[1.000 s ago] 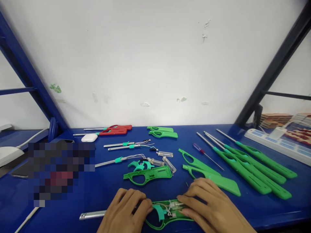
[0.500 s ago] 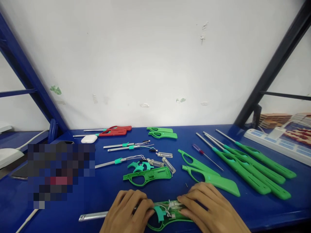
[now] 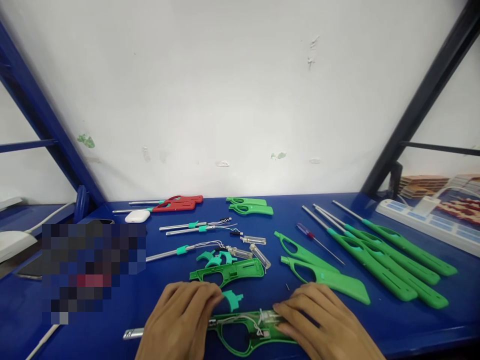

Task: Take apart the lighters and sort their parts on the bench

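A green lighter half-shell point(image 3: 258, 343) lies open at the front edge, with white wires, a clear fuel tank point(image 3: 270, 317) and a metal tube point(image 3: 133, 333) in line with it. My right hand point(image 3: 318, 320) grips the shell's right end and the tank. Fingers pinched, my left hand point(image 3: 182, 317) holds a teal trigger piece point(image 3: 233, 300) just above the shell, in front of another green half-shell point(image 3: 240, 270). Several teal pieces point(image 3: 213, 260) and clear tanks point(image 3: 259, 256) lie behind.
Green shells point(image 3: 337, 282), a screwdriver point(image 3: 318, 242) and several green lighters point(image 3: 378, 265) lie right, near a power strip point(image 3: 431, 225). Metal tubes point(image 3: 187, 227), red lighters point(image 3: 176, 204) and a white case point(image 3: 137, 216) are back left. A blurred patch covers the left.
The teal trigger piece has come up out of the shell, moving back and left with my left hand. My right hand has stayed in place on the shell.
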Demonstrator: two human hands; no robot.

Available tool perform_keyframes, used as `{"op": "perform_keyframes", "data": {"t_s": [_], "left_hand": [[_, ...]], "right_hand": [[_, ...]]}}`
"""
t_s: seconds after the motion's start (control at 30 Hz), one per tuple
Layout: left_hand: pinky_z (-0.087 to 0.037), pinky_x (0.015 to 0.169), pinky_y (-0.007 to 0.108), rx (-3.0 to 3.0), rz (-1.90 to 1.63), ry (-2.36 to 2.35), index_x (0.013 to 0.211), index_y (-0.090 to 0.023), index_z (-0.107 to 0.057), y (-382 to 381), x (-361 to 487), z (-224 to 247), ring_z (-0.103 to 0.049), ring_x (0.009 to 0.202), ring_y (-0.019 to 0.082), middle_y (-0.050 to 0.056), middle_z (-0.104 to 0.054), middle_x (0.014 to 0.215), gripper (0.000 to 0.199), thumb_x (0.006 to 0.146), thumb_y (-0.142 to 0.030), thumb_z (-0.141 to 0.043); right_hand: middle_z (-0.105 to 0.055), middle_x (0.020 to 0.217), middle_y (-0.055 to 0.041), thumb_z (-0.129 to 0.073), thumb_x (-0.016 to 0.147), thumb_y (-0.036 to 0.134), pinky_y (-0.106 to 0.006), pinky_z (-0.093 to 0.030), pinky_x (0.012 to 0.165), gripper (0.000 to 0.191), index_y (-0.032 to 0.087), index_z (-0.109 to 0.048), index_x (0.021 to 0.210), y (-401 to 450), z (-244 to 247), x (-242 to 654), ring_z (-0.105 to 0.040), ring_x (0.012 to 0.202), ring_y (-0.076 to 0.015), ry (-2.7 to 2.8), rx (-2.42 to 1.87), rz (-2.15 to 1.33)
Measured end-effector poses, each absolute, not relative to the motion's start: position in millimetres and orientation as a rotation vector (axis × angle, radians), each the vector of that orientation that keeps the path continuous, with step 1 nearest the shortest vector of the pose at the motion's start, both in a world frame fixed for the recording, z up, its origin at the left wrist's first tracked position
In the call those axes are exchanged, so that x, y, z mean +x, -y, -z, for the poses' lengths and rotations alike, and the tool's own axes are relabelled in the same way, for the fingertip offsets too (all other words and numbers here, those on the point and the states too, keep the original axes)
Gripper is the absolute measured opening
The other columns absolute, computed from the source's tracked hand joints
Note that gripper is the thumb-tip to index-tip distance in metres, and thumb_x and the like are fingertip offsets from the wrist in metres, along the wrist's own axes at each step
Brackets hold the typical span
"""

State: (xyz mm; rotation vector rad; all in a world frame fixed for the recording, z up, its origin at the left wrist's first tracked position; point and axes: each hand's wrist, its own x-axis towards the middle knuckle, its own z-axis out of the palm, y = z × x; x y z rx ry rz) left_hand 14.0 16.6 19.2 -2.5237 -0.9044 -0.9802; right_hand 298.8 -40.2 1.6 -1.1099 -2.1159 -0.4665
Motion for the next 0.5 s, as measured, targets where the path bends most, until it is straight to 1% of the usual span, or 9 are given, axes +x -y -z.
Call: {"op": "perform_keyframes", "data": {"t_s": [0.1,0.17,0.23,0.33,0.43,0.5], "left_hand": [[-0.062,0.079,0.032,-2.49,1.001,0.926,0.114,-0.025,-0.071,-21,24,-16,-0.079,0.089,0.019,0.0,-0.082,0.103,0.031,0.113,-0.017,-0.041],[-0.063,0.084,0.033,-2.555,1.022,0.914,0.121,-0.023,-0.07,-19,35,-10,-0.079,0.098,0.021,0.003,-0.08,0.11,0.027,0.112,-0.019,-0.046],[-0.063,0.087,0.034,-2.689,1.044,0.855,0.129,-0.023,-0.068,-16,47,-4,-0.077,0.101,0.021,0.004,-0.078,0.112,0.024,0.111,-0.021,-0.052],[-0.061,0.079,0.034,-2.815,1.076,0.738,0.13,-0.021,-0.067,-14,59,3,-0.073,0.092,0.021,0.004,-0.077,0.105,0.025,0.109,-0.015,-0.055],[-0.058,0.07,0.035,-2.823,1.111,0.725,0.126,-0.021,-0.067,-17,63,6,-0.069,0.082,0.021,0.003,-0.075,0.094,0.026,0.108,-0.009,-0.052],[-0.055,0.066,0.034,-2.828,1.147,0.719,0.125,-0.021,-0.067,-19,63,5,-0.066,0.076,0.02,0.002,-0.072,0.089,0.029,0.108,-0.007,-0.049]], "right_hand": [[-0.08,0.091,0.0042,-0.04,0.119,0.034,-0.032,-0.045,0.091,0.038,0.024,-0.074,0.106,38,-4,300,-0.071,0.084,-0.0143,2.13,-1.11,0.472],[-0.081,0.093,0.0037,-0.039,0.12,0.033,-0.032,-0.044,0.094,0.039,0.024,-0.074,0.106,38,-6,299,-0.073,0.087,-0.0144,2.122,-1.107,0.47],[-0.081,0.092,0.0032,-0.038,0.12,0.032,-0.032,-0.044,0.095,0.038,0.024,-0.074,0.107,38,-8,298,-0.073,0.088,-0.0146,2.111,-1.097,0.471],[-0.081,0.091,0.0031,-0.04,0.119,0.03,-0.032,-0.044,0.095,0.036,0.023,-0.074,0.107,39,-10,297,-0.073,0.085,-0.0144,2.121,-1.07,0.487],[-0.081,0.091,0.004,-0.042,0.119,0.03,-0.032,-0.044,0.093,0.035,0.022,-0.073,0.107,38,-10,298,-0.073,0.085,-0.0137,2.123,-1.067,0.493],[-0.081,0.091,0.0049,-0.042,0.119,0.031,-0.031,-0.044,0.092,0.034,0.022,-0.073,0.107,38,-11,298,-0.074,0.084,-0.0132,2.111,-1.072,0.489]]}}
